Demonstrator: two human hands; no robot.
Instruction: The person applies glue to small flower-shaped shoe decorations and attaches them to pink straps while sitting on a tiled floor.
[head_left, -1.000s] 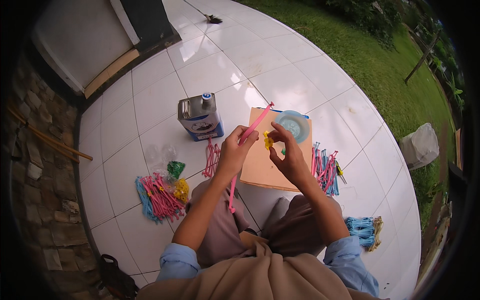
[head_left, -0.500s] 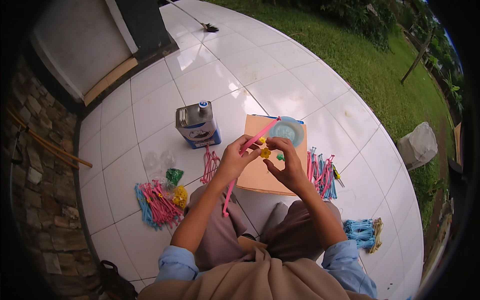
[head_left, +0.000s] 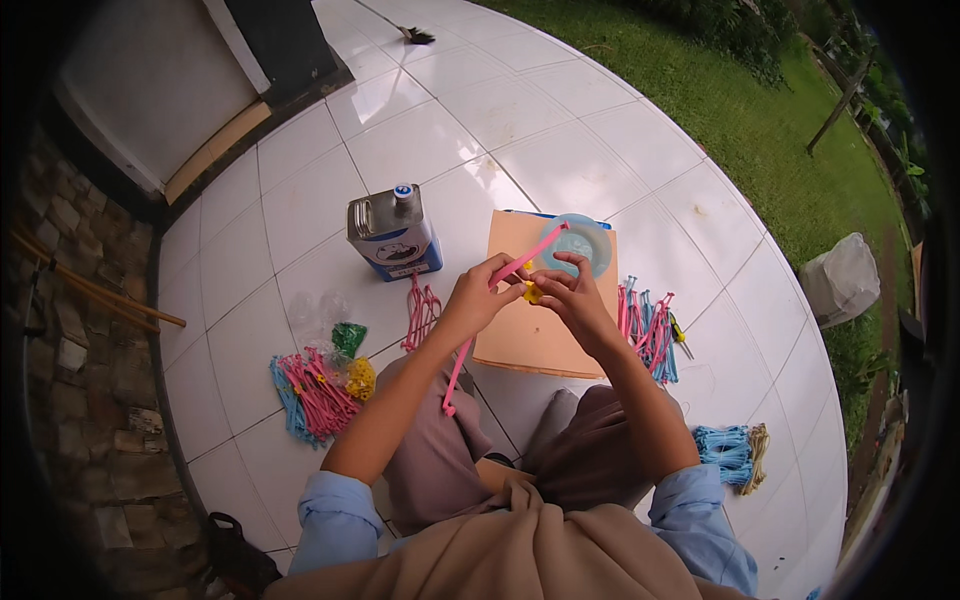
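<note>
Over a tan board (head_left: 540, 345), my left hand (head_left: 472, 305) is closed round a long pink strap (head_left: 541, 247). One knobbed end points up toward a pale blue bowl (head_left: 604, 246); the other hangs down by my left knee. My right hand (head_left: 583, 308) meets the left, its thumb and finger pinching a yellow plastic flower (head_left: 534, 294) close to the strap. Another bit of yellow (head_left: 528, 266) shows beside the strap, partly covered by fingers. Whether the pinched flower is on the strap cannot be seen.
Left on the white tiles lie pink and blue straps (head_left: 310, 395), yellow pieces (head_left: 360, 379) and a bag of green pieces (head_left: 348, 339). A metal can (head_left: 400, 245) stands ahead. More straps (head_left: 650, 330), yellow-handled scissors (head_left: 680, 335) and blue bundles (head_left: 722, 453) are right.
My right hand has come in closer to the left, its fingers now closed on the yellow flower. A green piece seen near my right palm is now hidden.
</note>
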